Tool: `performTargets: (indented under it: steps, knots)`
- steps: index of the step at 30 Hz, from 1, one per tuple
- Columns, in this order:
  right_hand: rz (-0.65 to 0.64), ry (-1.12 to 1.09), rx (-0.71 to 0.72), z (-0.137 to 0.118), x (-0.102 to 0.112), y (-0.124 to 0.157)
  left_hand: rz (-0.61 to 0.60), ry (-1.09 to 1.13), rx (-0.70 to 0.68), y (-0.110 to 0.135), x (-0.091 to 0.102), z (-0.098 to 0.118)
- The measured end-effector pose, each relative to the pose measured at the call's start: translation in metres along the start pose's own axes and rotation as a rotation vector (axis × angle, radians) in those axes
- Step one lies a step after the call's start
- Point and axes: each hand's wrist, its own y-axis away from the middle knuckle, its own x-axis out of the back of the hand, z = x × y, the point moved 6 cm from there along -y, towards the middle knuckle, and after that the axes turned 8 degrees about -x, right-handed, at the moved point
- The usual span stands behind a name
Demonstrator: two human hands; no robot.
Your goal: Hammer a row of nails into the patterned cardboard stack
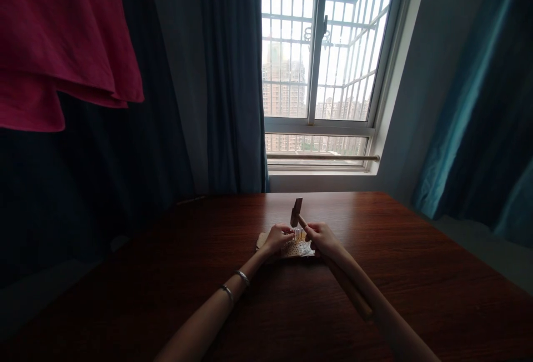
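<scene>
My right hand [322, 238] is closed round the handle of a hammer [296, 213]. The hammer's head is raised above a light board [296, 249] dotted with dark spots, and its long wooden handle runs back under my right forearm. Several thin upright pins, which look like nails [299, 234], stand along the board between my hands. At the board's left side, my left hand [276, 237] has its fingers pinched together close to these pins. Whatever lies between those fingertips is too small to make out. Both hands partly cover the board.
The board lies on a reddish-brown wooden table [400, 273]. Beyond the table's far edge is a barred window [287, 73], with a blue curtain [233, 84] to its left and another curtain [462, 106] to its right. A pink cloth [70, 40] hangs at upper left.
</scene>
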Motion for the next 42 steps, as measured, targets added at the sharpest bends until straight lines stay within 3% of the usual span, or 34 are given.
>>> performTargets:
  steps: [25, 33, 42]
  knots:
    - [0.039, 0.016, -0.001, 0.007, 0.004, 0.002, -0.021, 0.015, 0.069, 0.002, 0.003, 0.01]
    - [0.062, 0.034, 0.009, 0.01, 0.006, 0.001, -0.011, 0.017, 0.035, 0.001, 0.0, 0.004]
    - [0.081, 0.057, 0.012, 0.009, 0.007, 0.004, -0.023, 0.008, 0.092, 0.002, 0.001, 0.004]
